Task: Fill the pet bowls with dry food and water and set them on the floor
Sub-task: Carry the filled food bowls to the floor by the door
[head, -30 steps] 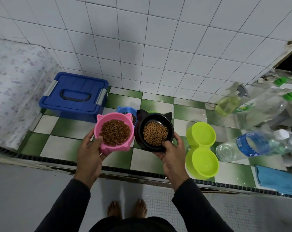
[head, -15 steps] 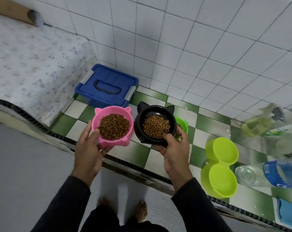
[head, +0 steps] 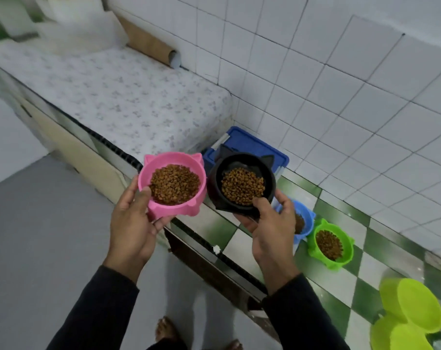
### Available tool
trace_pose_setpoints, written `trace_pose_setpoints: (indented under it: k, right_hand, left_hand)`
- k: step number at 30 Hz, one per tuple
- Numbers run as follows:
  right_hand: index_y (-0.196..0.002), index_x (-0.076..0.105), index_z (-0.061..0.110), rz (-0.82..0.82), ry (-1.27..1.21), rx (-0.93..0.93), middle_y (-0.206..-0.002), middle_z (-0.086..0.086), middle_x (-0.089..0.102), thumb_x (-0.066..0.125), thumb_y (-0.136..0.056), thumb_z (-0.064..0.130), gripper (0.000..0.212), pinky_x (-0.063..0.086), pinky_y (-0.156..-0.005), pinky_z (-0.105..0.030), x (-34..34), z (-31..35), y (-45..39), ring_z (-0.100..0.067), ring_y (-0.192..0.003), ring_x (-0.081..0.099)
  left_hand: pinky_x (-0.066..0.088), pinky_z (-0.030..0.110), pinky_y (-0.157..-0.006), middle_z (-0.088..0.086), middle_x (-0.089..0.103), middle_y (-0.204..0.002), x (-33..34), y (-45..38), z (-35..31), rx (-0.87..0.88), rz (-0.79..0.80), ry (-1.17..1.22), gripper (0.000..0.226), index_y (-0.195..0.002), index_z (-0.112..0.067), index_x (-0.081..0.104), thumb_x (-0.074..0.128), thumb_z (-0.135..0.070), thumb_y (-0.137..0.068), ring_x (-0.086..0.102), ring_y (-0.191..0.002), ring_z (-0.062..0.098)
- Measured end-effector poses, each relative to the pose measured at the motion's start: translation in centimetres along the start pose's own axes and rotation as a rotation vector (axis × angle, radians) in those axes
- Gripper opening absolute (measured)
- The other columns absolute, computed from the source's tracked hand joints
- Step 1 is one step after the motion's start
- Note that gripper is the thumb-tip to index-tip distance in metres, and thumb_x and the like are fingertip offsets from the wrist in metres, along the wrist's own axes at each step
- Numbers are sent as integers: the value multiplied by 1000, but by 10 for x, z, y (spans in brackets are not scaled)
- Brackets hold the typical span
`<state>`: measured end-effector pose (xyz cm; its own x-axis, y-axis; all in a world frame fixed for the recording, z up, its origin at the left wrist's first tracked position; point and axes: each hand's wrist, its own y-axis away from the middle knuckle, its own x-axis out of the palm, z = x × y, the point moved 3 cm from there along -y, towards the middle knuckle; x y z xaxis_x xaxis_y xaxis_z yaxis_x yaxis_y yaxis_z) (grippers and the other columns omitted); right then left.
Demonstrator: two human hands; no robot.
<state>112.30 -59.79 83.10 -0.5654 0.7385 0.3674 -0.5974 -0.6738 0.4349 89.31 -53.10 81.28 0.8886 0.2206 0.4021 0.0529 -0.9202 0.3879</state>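
The left hand (head: 131, 223) gripped the pink cat-eared bowl (head: 172, 184) and the right hand (head: 271, 224) the black one (head: 241, 184), both held above the counter edge, light rigid plastic whose loose kibble would likely spill if tipped.

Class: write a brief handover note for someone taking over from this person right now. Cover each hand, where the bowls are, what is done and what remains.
Left hand holds the pink cat-eared plastic bowl, full of kibble.
Right hand holds the black cat-eared bowl, also full.
Blue bowl and green bowl, both with kibble, sit on the checkered counter, as does the empty lime double bowl.
Left: set bowls on the floor; add water.
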Motion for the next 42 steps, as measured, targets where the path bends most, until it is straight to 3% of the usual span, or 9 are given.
trace_pose_setpoints:
  k: [4, 9, 15, 35, 42]
  right_hand:
    - [-139, 47, 19, 82, 13, 10, -119, -16, 67, 61, -96, -2, 50, 61, -63, -37, 67, -16, 9, -31, -105, 71]
    - [-139, 47, 19, 185, 28, 13, -123, -19, 66, 63, -94, -1, 52, 63, -76, -53, 145, -45, 20, -34, -107, 71]
    - [-138, 46, 15, 311, 40, 50, -122, -19, 64, 62, -92, -5, 53, 62, -70, -43, 231, -78, 38, -30, -102, 72]
    - [-130, 51, 15, 673, 239, 233, -126, -19, 63, 64, -89, -5, 47, 63, -73, -45, 510, -205, 38, -35, -109, 70]
    - [-139, 48, 15, 754, 303, 316, -124, -18, 64, 63, -89, -7, 56, 63, -69, -43, 622, -249, 36, -34, -108, 70]
  left_hand:
    - [62, 49, -85, 0, 69, -133, -39, -19, -48, 36, -22, 93, 51, -149, -33, 51, 54, -9, -104, 71, -115, 24]
    - [62, 48, -85, 2, 68, -134, -91, -38, -100, 105, -66, 162, 56, -151, -32, 49, 53, -3, -102, 70, -116, 26]
    - [62, 51, -86, 0, 70, -130, -151, -59, -149, 180, -148, 228, 55, -147, -30, 53, 53, -1, -102, 72, -113, 27]
    - [61, 50, -85, 4, 67, -134, -317, -164, -274, 374, -533, 370, 55, -145, -34, 55, 53, -1, -101, 72, -111, 31]
    - [61, 49, -85, 0, 64, -137, -367, -216, -327, 431, -640, 402, 54, -144, -34, 56, 53, -2, -101, 71, -113, 30]
